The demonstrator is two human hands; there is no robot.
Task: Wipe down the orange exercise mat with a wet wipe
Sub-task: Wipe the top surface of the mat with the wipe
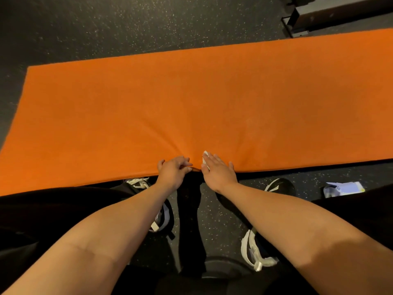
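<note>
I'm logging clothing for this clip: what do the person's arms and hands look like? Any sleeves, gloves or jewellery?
The left forearm and right forearm are bare, with no sleeve in view. The left hand and right hand wear no gloves. No watch, bracelet or ring is visible on either.

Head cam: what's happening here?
A person is bent over the near long edge of the orange mat, which lies flat on a dark speckled floor. The right hand presses a white wet wipe flat onto the mat beside that edge. The left hand grips the edge next to it, creasing the cover. A white packet, possibly the wipes, lies on the floor to the right.
</note>
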